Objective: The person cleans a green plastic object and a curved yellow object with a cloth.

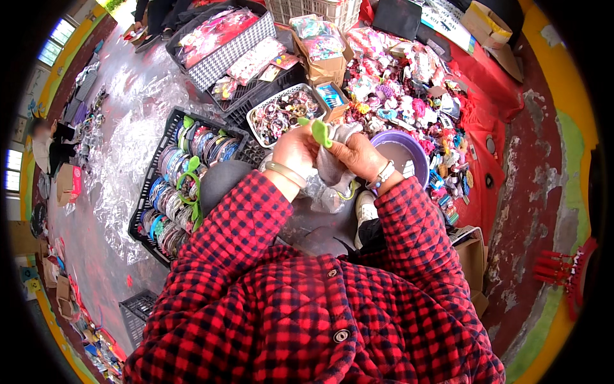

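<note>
In the middle, my left hand and my right hand are held close together with bent fingers. Between them is a soft grey cloth, with a green leaf-shaped piece standing up at its top. My right thumb presses on the cloth; the left fingers close round the base of the leaf and are partly hidden. Just below hangs a clear plastic bag. To the left, a black crate holds rows of coloured hairbands, some with green leaves on top.
A purple basin stands right of my hands, beside a large heap of hair accessories on red sheeting. Ahead are a white basket of small pieces, cardboard boxes and a grey crate. Clear plastic covers floor at left; another person sits beyond.
</note>
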`<state>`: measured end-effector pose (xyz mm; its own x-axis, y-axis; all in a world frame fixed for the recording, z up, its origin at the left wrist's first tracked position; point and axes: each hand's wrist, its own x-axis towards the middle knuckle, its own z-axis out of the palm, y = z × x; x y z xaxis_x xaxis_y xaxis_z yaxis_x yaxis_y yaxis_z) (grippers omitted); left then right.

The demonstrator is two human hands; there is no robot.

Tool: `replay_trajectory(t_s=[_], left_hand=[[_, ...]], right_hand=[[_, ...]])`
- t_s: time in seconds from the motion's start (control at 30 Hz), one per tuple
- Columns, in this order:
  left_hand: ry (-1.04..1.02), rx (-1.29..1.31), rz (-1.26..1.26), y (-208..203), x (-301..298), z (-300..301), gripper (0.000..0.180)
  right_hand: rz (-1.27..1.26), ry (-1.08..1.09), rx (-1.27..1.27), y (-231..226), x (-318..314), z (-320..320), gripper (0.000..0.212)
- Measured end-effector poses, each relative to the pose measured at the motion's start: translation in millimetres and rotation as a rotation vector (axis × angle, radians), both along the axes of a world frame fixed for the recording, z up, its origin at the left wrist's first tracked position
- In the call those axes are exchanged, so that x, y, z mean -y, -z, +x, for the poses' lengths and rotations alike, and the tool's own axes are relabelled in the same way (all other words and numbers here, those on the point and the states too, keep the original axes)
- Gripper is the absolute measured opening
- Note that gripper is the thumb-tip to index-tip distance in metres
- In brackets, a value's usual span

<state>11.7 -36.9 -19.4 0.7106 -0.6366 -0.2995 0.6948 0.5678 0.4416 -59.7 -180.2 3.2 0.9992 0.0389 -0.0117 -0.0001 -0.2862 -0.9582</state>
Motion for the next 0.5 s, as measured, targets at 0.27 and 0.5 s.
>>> replay_trajectory(t_s=[0.27,0.5], left_hand=[[-0.027,-0.030,-0.083,-4.8,-19.1,31.6,0.016],[-0.001,0.011,-0.092,-5.2,-18.5,36.3,0.017]], right_hand=[[0.158,-0.041,-0.148,6.0,5.7,-8.9,0.031],[0.301,-0.017,-0.042,-2.6,3.5,-14.7,0.031]])
